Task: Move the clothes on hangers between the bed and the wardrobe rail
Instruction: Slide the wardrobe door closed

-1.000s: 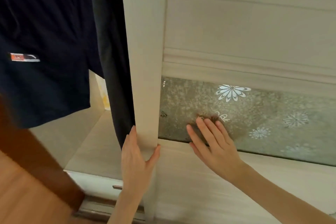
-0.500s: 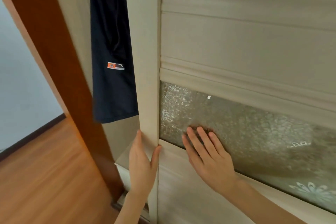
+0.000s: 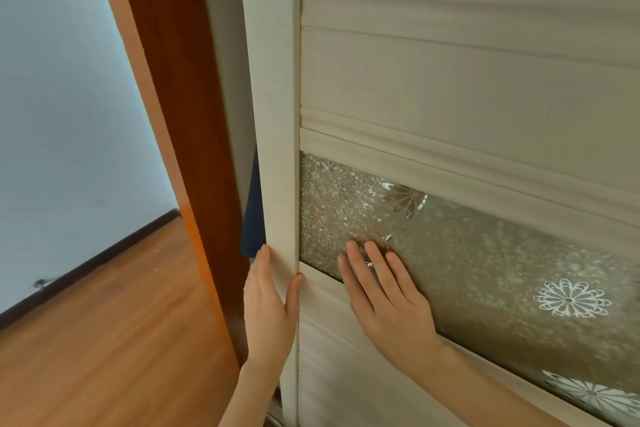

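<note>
A cream sliding wardrobe door (image 3: 450, 80) fills the right of the view and stands almost at the wardrobe's left side. Only a thin strip of a dark navy garment (image 3: 254, 215) shows in the narrow gap left of the door's edge. My left hand (image 3: 272, 305) grips the door's vertical edge, thumb on the front face. My right hand (image 3: 388, 302) lies flat, fingers spread, on the door's frosted glass band (image 3: 485, 253) with white flower patterns. The rail, the hangers and the bed are out of sight.
A reddish-brown wooden frame (image 3: 180, 114) stands just left of the wardrobe. Beyond it lie an orange wooden floor (image 3: 114, 340) and a pale blue wall (image 3: 59, 97) with a dark skirting board.
The door has slid left with both hands on it. The opening has shrunk, and the navy clothes went from wide in view to a thin strip.
</note>
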